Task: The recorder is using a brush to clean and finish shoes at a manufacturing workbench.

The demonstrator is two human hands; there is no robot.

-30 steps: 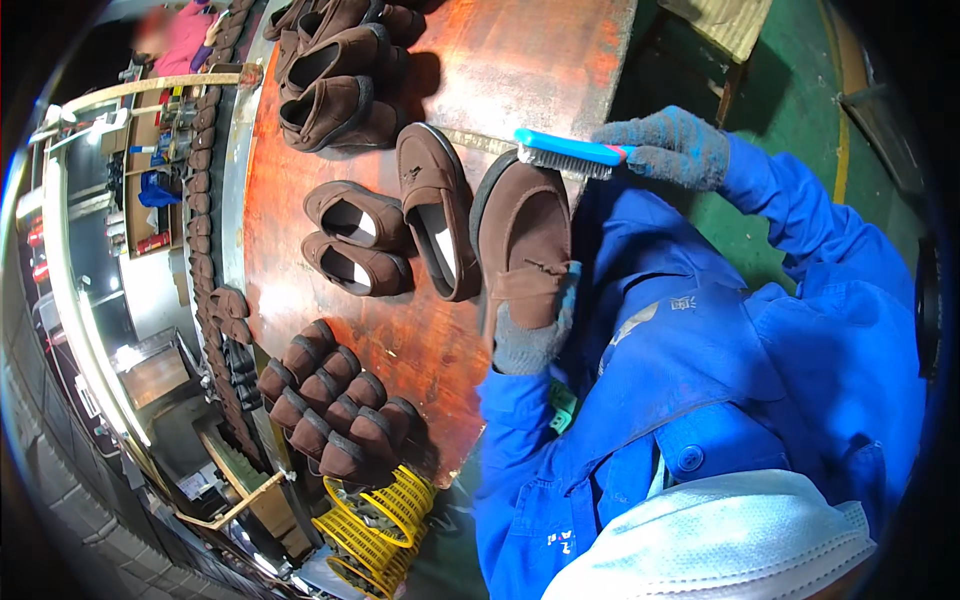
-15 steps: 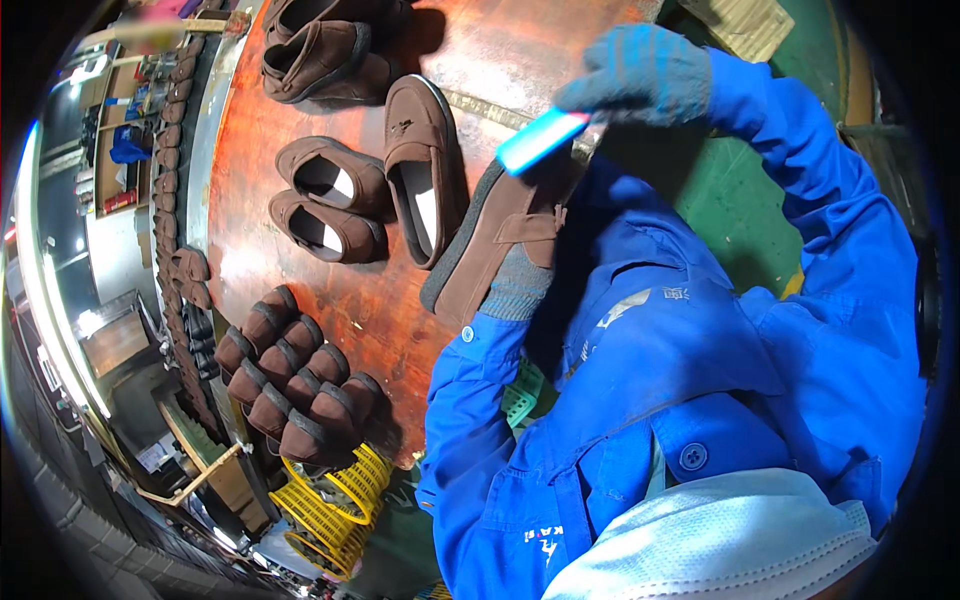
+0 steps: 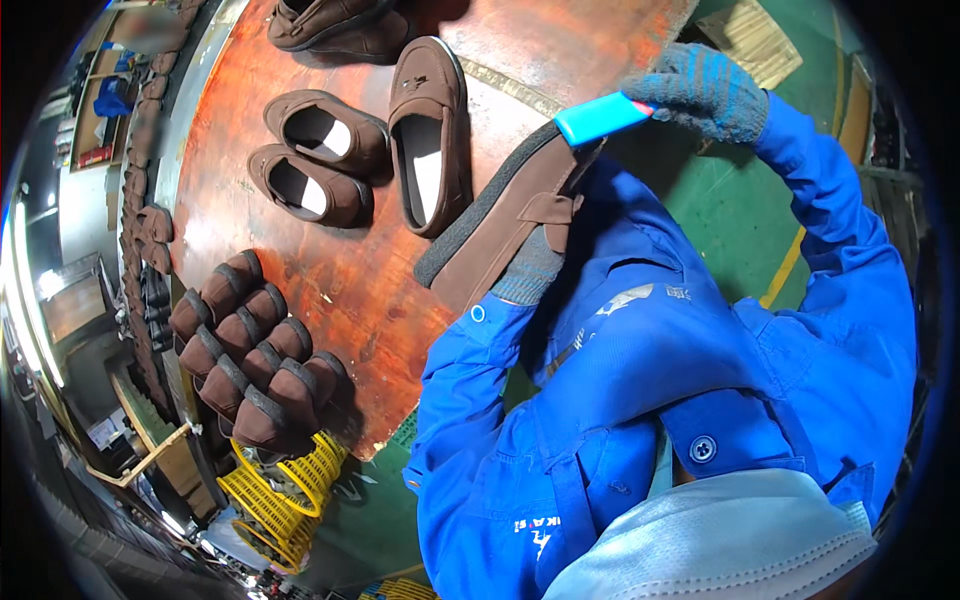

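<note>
In a grey knitted glove, my left hand (image 3: 533, 270) holds a brown shoe (image 3: 497, 225) by its upper, near the bow-trimmed strap. The shoe is tilted, its dark sole edge toward the table, and my left fingers are partly hidden by it. My right hand (image 3: 715, 92), gloved in grey and blue, is closed on the red end of a flat blue tool (image 3: 603, 118). That tool's other end meets the shoe's far end; its exact kind is unclear. A brown loafer (image 3: 428, 140) with a pale insole lies just left of the held shoe.
Two brown shoes (image 3: 318, 155) stand further left on the reddish wooden table (image 3: 370, 290). More brown shoes (image 3: 335, 28) are at the far edge. Several brown shoes (image 3: 262, 350) are stacked at the near left corner, above yellow baskets (image 3: 275, 500). A shoe-lined rack (image 3: 140, 150) runs along the left.
My right hand and the blue tool have moved right and slightly nearer, the tool turning more level. The held shoe stays in my left hand. The view has shifted a little.
</note>
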